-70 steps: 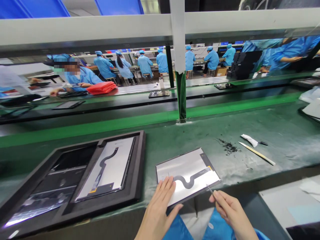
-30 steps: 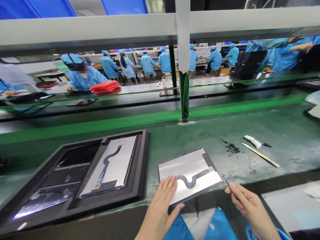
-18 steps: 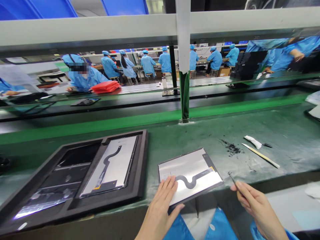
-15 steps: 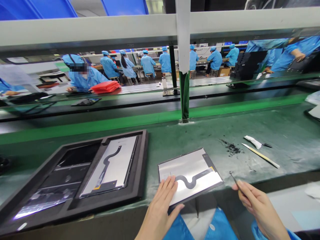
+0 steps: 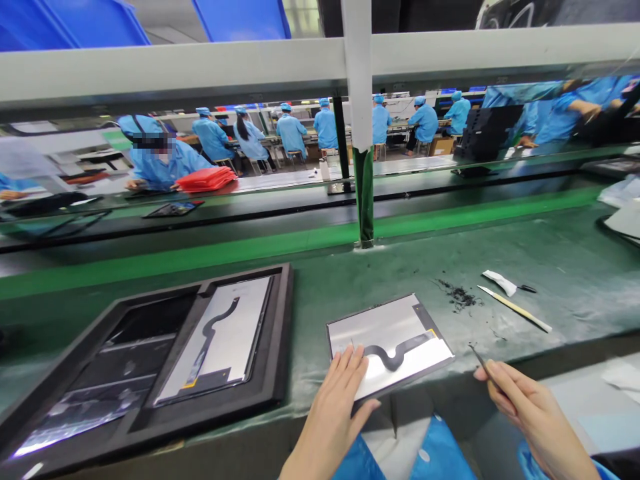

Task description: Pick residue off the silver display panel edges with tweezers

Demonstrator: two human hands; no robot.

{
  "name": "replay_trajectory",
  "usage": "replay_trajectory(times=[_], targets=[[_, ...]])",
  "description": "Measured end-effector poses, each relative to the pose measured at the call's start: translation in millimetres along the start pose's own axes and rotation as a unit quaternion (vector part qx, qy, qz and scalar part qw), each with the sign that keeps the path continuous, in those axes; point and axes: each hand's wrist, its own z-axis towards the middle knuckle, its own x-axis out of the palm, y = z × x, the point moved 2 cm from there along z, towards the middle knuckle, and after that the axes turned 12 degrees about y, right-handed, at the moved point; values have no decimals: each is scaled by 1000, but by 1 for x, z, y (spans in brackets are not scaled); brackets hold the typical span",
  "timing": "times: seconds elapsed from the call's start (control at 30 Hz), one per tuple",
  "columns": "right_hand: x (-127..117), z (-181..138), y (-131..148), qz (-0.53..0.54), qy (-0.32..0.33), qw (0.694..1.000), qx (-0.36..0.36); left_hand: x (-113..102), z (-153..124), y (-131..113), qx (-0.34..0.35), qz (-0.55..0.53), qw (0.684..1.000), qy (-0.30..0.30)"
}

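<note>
The display panel (image 5: 395, 327) lies back side up at the bench's front edge, a dark curved flex cable (image 5: 393, 360) across it. My left hand (image 5: 340, 393) holds its left end, fingers flat on top and thumb at the near edge. To the right of the panel, my right hand (image 5: 520, 393) is closed around dark tweezers (image 5: 483, 363), their tips pointing up and left, apart from the panel. A small dark scrap appears at the tips, too small to name. Beyond them lies a pile of black scraps (image 5: 460, 295).
A black foam tray (image 5: 285, 333) at left holds a second display panel (image 5: 250, 320) and dark, glossy sheets. At right lie a pale pointed stick (image 5: 515, 309) and a white-wrapped tool (image 5: 501, 282). A post (image 5: 365, 193) rises behind; co-workers in blue sit beyond.
My left hand and the display panel have shifted slightly right along the bench. My right hand, with the tweezers, has moved a little right too. The camera view has tilted slightly.
</note>
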Motion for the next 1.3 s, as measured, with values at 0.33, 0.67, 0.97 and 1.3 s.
replay_trajectory(times=[0.33,0.67,0.97,1.3], targets=[[57,16,37,-56,135,985,-88,-11,67,-23,80,-89,989,92],[77,5,-34,-87,115,985,-96,-9,59,-19,89,-66,992,67],[96,8,-52,20,172,984,-32,8,67,-15,50,-70,992,92],[102,8,-63,111,190,975,17,9,45,-32,88,39,993,68]])
